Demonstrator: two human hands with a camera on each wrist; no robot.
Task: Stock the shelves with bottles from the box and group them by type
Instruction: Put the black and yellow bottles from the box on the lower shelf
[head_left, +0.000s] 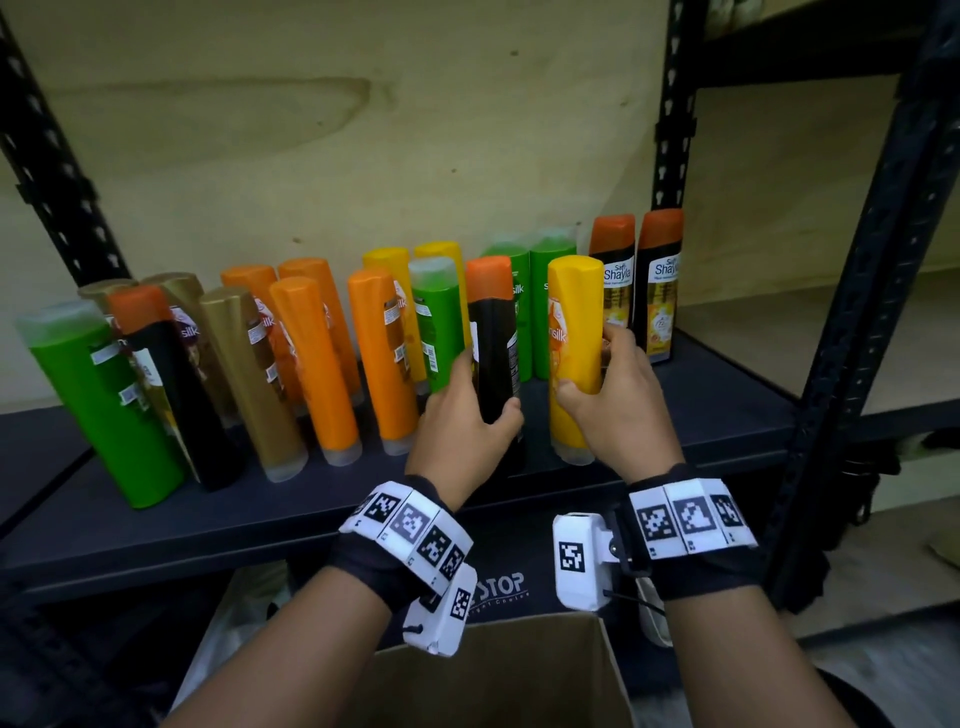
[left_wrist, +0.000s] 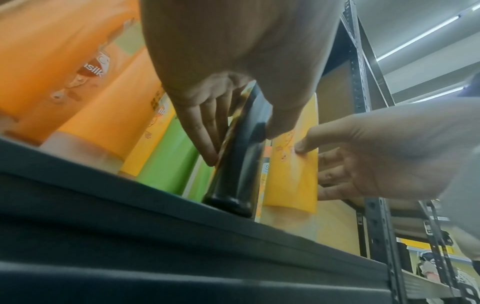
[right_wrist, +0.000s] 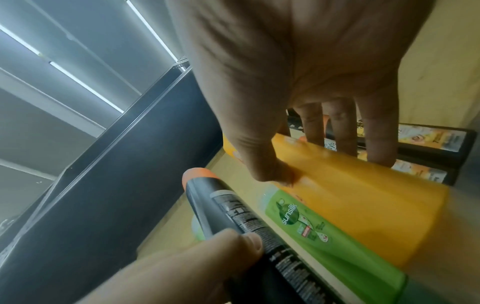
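My left hand (head_left: 470, 410) grips a black bottle with an orange cap (head_left: 493, 332) that stands on the dark shelf (head_left: 208, 519); its thumb and fingers wrap the black bottle (left_wrist: 239, 164) low down. Beside it, my right hand (head_left: 613, 395) holds a yellow bottle (head_left: 574, 343) upright, thumb on the front, fingers behind the yellow bottle (right_wrist: 350, 195). Two green bottles (head_left: 530, 306) stand behind them. The black bottle (right_wrist: 233, 209) shows its back label in the right wrist view.
Green, black, gold, orange and yellow bottles (head_left: 311, 364) crowd the shelf's left and middle. Two black Shayla bottles (head_left: 639, 280) stand at the right rear. A cardboard box (head_left: 493, 675) sits below. A black rack upright (head_left: 857, 312) borders the right.
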